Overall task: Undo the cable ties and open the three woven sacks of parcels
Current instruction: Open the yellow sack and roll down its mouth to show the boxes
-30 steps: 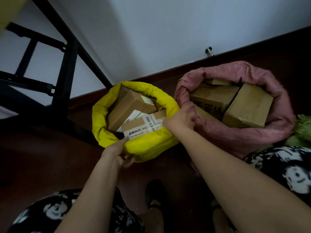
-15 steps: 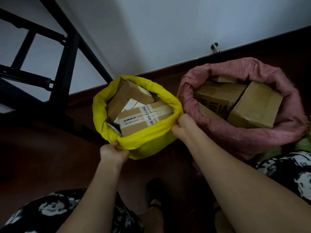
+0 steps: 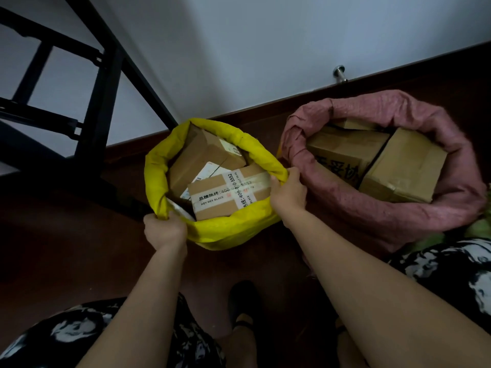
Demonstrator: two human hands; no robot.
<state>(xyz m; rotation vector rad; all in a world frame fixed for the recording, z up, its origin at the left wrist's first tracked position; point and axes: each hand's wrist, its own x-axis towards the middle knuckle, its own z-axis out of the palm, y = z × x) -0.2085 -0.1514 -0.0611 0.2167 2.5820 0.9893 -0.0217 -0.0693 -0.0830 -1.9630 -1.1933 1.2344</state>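
Already two are open: my left hand (image 3: 164,229) and right hand (image 3: 288,191) curl round the rolled rim of the yellow sack (image 3: 239,227) at centre frame, pink sack (image 3: 398,216) gaping right; a green one (image 3: 478,229), barely visible at the right edge, probably remains.

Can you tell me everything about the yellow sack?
The yellow sack stands upright on the dark floor, just left of the pink sack. It looks like bright, crinkly woven plastic. Its mouth is wide open, with the top rolled down into a fat rim. Inside are brown cardboard boxes with white tape and labels. The left hand grips the near-left rim and the right hand grips the right rim. No cable tie shows on it.
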